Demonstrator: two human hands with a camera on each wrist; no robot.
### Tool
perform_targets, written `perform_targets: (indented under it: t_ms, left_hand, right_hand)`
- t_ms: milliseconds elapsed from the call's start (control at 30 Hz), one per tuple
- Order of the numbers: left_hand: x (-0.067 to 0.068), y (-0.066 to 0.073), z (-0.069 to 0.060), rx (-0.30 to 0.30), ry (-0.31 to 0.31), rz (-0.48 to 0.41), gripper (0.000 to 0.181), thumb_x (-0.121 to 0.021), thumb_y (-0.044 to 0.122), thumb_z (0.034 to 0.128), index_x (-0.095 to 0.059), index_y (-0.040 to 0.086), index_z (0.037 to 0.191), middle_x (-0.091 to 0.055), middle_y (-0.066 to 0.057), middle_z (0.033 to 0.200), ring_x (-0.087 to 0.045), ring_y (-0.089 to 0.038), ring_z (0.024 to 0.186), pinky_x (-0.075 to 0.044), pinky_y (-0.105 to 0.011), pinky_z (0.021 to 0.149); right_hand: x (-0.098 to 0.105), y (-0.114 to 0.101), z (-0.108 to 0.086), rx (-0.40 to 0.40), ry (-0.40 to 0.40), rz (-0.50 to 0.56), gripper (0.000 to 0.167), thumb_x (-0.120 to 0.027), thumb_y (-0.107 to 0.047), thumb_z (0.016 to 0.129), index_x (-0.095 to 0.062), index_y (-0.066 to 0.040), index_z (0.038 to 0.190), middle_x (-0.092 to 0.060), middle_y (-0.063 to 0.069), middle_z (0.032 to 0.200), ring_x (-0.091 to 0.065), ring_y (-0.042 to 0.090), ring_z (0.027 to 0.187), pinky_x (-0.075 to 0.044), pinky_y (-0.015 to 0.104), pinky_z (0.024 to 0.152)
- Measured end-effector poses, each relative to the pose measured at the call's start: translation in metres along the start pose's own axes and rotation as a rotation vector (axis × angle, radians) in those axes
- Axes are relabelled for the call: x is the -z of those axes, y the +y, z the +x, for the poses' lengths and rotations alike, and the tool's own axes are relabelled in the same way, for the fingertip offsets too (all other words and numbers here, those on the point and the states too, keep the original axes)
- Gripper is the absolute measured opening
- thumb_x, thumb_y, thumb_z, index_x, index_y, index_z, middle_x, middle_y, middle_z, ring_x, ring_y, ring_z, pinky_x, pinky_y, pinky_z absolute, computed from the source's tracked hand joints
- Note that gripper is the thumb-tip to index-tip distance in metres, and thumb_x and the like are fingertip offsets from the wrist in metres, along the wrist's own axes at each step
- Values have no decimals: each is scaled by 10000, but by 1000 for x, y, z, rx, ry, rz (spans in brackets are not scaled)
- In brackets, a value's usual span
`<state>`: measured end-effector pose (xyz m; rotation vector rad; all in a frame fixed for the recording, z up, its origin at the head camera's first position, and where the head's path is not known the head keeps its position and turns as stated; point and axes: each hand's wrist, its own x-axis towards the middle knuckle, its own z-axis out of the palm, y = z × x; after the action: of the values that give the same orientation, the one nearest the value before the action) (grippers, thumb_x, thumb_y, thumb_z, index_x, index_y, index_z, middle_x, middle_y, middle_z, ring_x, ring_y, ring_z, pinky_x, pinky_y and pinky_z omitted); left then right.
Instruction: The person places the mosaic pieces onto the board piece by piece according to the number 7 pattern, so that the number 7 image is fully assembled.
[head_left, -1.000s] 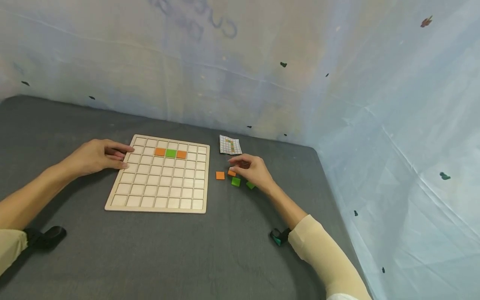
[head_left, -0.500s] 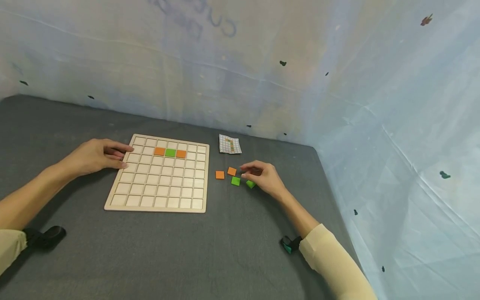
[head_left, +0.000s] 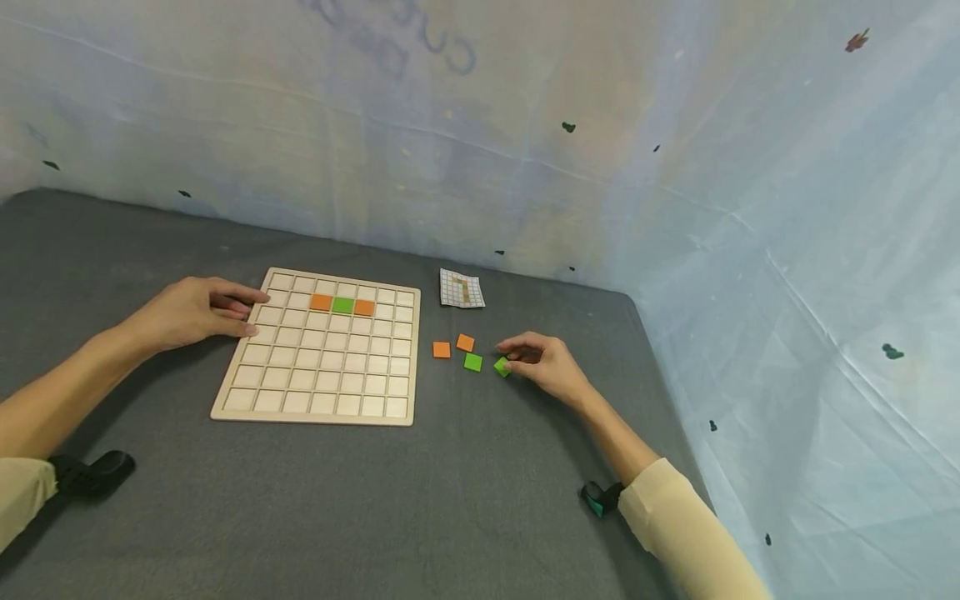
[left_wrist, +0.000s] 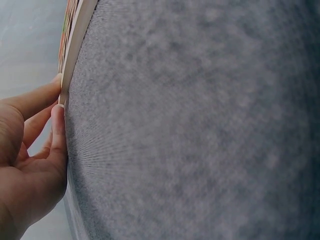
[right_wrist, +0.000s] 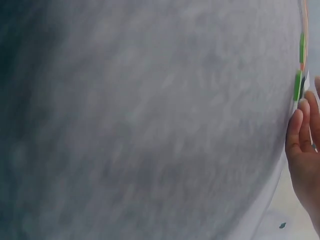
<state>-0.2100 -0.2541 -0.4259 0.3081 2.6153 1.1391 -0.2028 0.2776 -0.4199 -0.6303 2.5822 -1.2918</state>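
Board (head_left: 315, 360), gridded wood | left hand (head_left: 197, 312) spread along edge | right hand (head_left: 551, 365) loosely parted at square green tile (head_left: 500, 367), contact unclear

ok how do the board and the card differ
The board looks much larger than the card. The board is pale wood with three tiles in its squares, while the card is whitish with a coloured pattern. The left hand touches the board; the card is untouched. Both show a grid.

Before us a dark grey table (head_left: 300, 508) carries a gridded wooden board (head_left: 311, 358), a small printed card (head_left: 461, 289), two loose orange tiles (head_left: 442, 350) and two loose green tiles (head_left: 472, 362).
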Motion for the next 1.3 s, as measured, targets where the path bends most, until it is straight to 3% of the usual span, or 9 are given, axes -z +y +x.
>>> perform_targets:
  t_ms: [133,300,400,533,700,967,1300]
  left_hand:
    - [1,0,-1,3,2,-2,645,-769,365,884,-559,69,1416,-580,-214,1298,-568,-354,1164,-528,-355,815]
    - [0,0,-1,0,-6,-6,647,-761,378,889,-554,73,1420,-575,-216,1312,-563,-345,1171,-517,-285,796]
    - [-2,1,-1,3,-7,-11,644,-762,384,887,-560,80,1417,-581,-212,1307,-565,-341,1168,-514,-277,789]
    - [-2,2,-1,-1,6,-13,620,-769,361,886,-576,81,1404,-594,-213,1294,-576,-325,1152,-517,-284,787]
    - [0,3,-1,-2,13,-15,605,-778,334,882,-584,75,1393,-599,-212,1300,-592,-289,1123,-517,-248,771]
    - [0,3,-2,-2,14,-2,633,-766,367,887,-564,79,1413,-592,-218,1296,-575,-354,1164,-517,-449,864]
    - [0,3,-1,3,10,-5,633,-776,371,876,-577,82,1403,-595,-212,1295,-582,-331,1151,-525,-300,793]
  right_hand:
    - [4,5,-1,12,-55,-64,338,-739,-9,887,-697,-54,1219,-665,89,1188,-628,243,1022,-532,326,821]
    - [5,8,-1,65,-89,-120,365,-734,55,866,-678,18,1224,-639,181,1215,-615,349,1002,-514,411,812]
    - [5,10,-1,77,-95,-152,350,-750,11,871,-692,-11,1215,-637,157,1216,-619,323,977,-519,374,786]
    - [6,12,-1,64,-83,-168,321,-773,-82,878,-725,-92,1195,-641,65,1204,-620,220,967,-514,295,773]
    - [4,14,0,74,-58,-174,311,-792,-121,866,-742,-131,1174,-650,13,1158,-609,159,952,-512,281,773]
    - [-3,16,2,106,-1,-189,320,-803,-161,857,-746,-162,1172,-672,-17,1111,-598,155,929,-488,293,752]
    - [-5,12,3,29,40,-205,237,-791,-188,870,-761,-218,1103,-664,-73,1050,-605,112,891,-499,299,725]
